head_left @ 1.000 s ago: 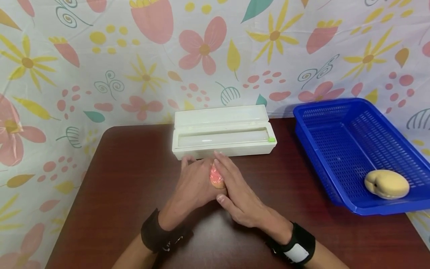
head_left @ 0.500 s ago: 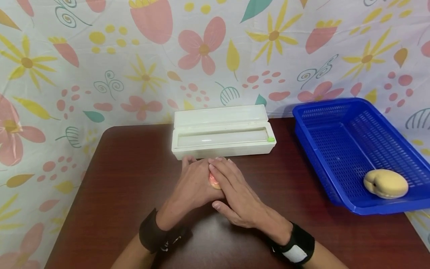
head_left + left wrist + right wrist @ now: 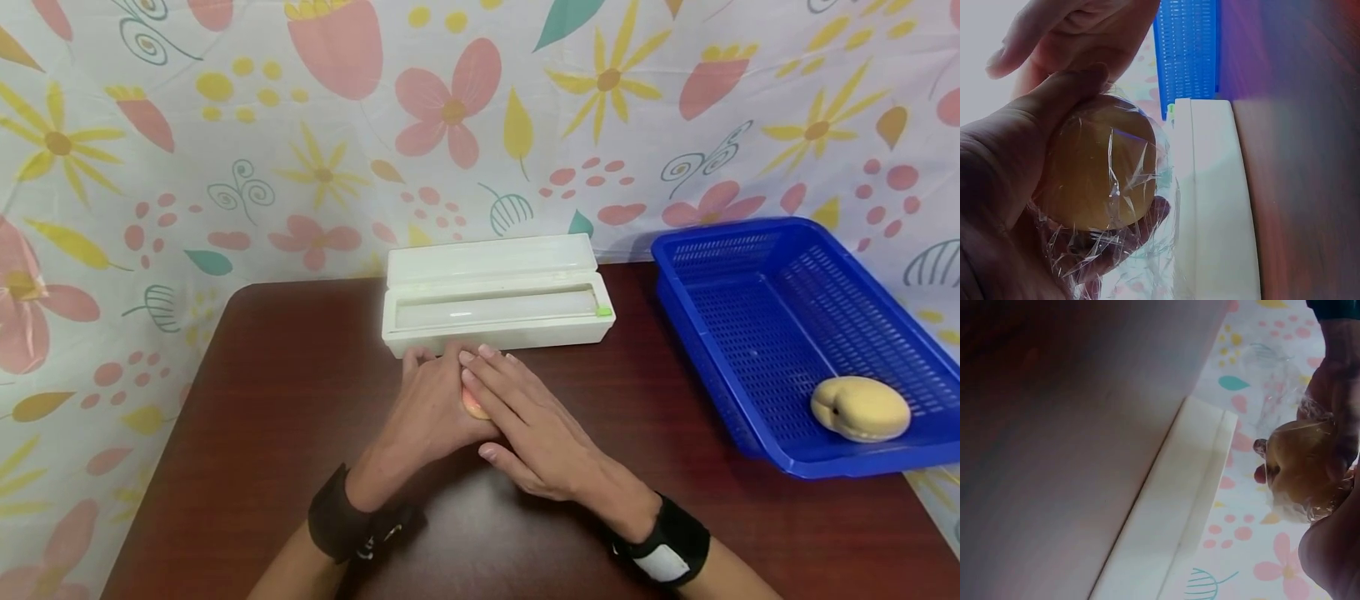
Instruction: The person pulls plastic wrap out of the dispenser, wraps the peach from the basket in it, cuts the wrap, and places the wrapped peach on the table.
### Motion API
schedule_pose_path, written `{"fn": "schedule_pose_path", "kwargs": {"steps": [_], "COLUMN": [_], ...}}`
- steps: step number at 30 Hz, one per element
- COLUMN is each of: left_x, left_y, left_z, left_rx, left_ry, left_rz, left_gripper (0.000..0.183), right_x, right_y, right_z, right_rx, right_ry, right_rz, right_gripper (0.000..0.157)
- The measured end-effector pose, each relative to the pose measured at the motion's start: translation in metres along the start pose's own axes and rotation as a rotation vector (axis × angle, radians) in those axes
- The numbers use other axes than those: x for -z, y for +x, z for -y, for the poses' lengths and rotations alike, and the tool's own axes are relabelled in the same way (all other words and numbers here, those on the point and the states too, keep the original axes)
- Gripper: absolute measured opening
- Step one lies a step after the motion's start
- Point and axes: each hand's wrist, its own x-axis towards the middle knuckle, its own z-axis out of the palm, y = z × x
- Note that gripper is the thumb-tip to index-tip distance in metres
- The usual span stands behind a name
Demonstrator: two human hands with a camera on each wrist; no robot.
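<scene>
A round, pink-and-yellow peach (image 3: pixel 473 406), loosely wrapped in clear cling film (image 3: pixel 1085 265), is held above the table between my two hands. My left hand (image 3: pixel 433 408) grips it, with the thumb along one side and fingertips showing beyond it in the left wrist view. Extended fingers of my right hand (image 3: pixel 536 433) lie across the top of the wrapped fruit and cover much of it in the head view. Loose, crinkled film trails off below the peach (image 3: pixel 1100 169) in the left wrist view.
A white cling film box (image 3: pixel 498 337), lid up and roll inside, stands just beyond my hands. To the right is a blue plastic basket (image 3: pixel 723 396) holding a yellow fruit (image 3: pixel 862 408). A floral cloth (image 3: pixel 300 125) hangs behind the dark wooden table (image 3: pixel 300 333).
My right fingers have slid over the peach towards my left hand, hiding more of its pink side. The left hand keeps its grip and has shifted only slightly.
</scene>
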Motion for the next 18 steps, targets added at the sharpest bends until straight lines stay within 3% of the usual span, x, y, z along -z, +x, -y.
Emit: {"fn": "schedule_pose_path", "kwargs": {"steps": [5,10,14,18], "left_x": [-0.001,-0.003,-0.004,-0.003], "left_y": [0.000,0.000,0.000,0.001], "left_z": [0.001,0.004,0.003,0.000], "left_rx": [-0.006,-0.005,0.015,0.022], "left_ry": [-0.005,-0.081,-0.135,-0.148], "left_rz": [0.001,-0.016,-0.034,-0.044], "left_gripper": [0.053,0.062,0.076,0.082], "right_x": [0.005,0.017,0.029,0.037], "right_y": [0.003,0.012,0.022,0.026], "right_z": [0.000,0.007,0.016,0.019], "right_rx": [0.042,0.025,-0.099,-0.324], "right_ry": [0.068,0.288,0.449,0.504], "right_rz": [-0.023,-0.084,-0.219,-0.368], "right_gripper": [0.057,0.045,0.042,0.039]}}
